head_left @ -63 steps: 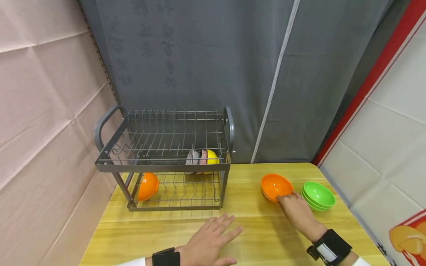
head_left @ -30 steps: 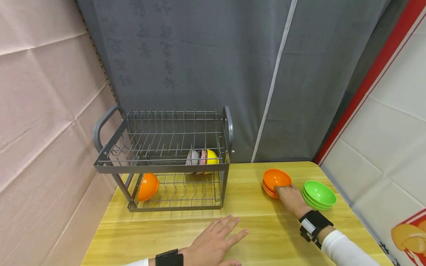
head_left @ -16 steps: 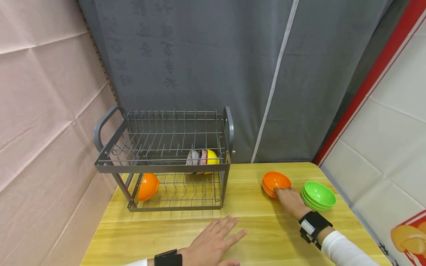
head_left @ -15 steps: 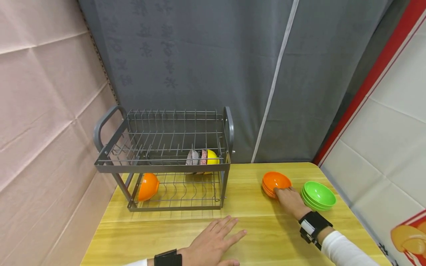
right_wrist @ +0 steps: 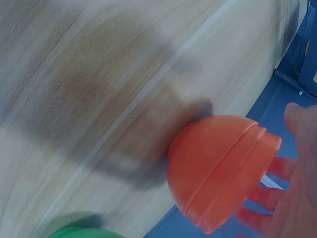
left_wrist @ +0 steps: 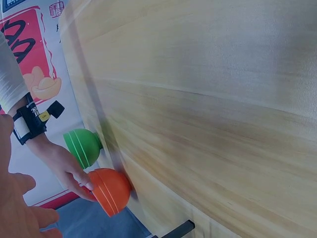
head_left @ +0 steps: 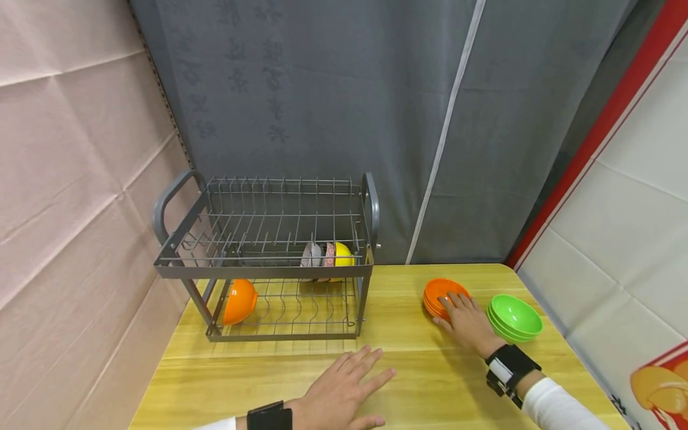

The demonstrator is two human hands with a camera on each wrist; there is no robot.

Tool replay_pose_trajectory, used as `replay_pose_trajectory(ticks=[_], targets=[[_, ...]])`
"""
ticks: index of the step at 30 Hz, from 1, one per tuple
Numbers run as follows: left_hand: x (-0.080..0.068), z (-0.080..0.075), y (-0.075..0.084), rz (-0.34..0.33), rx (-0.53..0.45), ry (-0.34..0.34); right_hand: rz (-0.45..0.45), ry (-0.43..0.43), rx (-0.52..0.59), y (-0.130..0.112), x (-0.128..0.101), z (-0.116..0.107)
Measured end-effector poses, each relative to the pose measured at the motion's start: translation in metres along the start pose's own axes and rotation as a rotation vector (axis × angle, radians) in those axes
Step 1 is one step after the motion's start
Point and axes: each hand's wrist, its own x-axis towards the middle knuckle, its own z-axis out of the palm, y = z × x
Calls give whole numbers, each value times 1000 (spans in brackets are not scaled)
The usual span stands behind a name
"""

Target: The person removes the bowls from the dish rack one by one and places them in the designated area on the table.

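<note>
Since half a second ago, the right hand (head_left: pixel 466 321) has spread at the orange stack (head_left: pixel 438 288): its fingers, then bunched at the near rim, now lie relaxed and apart over the mouth, and its thumb has swung out from the rim to the near side. It grips nothing; whether the fingertips touch the bowls cannot be told. The nested orange stack sits upright on the right part of the surface (head_left: pixel 242 376), just beside the green stack (head_left: pixel 514 316), which is also nested and upright.

The left hand (head_left: pixel 338 388) is well apart from both stacks, palm down with fingers spread, holding nothing. It is nearest the front of the rack (head_left: pixel 263 273), at about the same place as before.

On the rack's lower tier, at the left, an orange bowl (head_left: pixel 240 301) stands on its side. Toward the right, seen through the wires, a grey bowl (head_left: pixel 310 255), a pink bowl (head_left: pixel 328 254) and a yellow bowl (head_left: pixel 342 254) stand in a row. Behind everything hangs a grey curtain (head_left: pixel 322 89).
</note>
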Motion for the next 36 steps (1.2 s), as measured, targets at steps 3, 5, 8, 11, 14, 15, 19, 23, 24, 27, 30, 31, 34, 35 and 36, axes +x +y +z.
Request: replay_pose_trajectory(ticks=[3,5,8,11,14,15,19,23,24,27,30,31,34,35,36], targets=[[0,-1,0,-9,-4,-1,-14,15,7,-1,-1,-1],[0,-1,0,-13,-7,-1,-21,24,10,-3,-1,-3],[-1,-1,0,-20,-18,0,-15,20,9,-5,-2,-6],[-1,-1,-1,-35,1,16,-7,10,25,-8,-3,-9],[-1,-1,-2,-60,28,28,-8,-2,49,-13,-4,-11],[-1,-2,-2,-68,30,31,-12,-3,55,-16,-5,-12],[-2,-2,-5,-91,43,48,-37,12,60,-27,-8,-19],[-4,0,-7,-101,66,73,-70,36,50,-39,-11,-25],[-4,0,-8,-104,69,77,-79,37,49,-42,-11,-26],[-6,0,-10,-113,72,85,-95,17,51,-51,-14,-29],[-8,-2,-12,-128,58,88,-122,8,60,-62,-18,-31],[-9,-3,-13,-134,47,87,-133,8,61,-65,-19,-32],[-11,-7,-16,-154,14,79,-171,18,61,-75,-22,-35],[-11,-8,-17,-162,7,75,-184,22,65,-78,-23,-36],[-11,-9,-18,-171,2,69,-196,24,66,-81,-24,-38]])
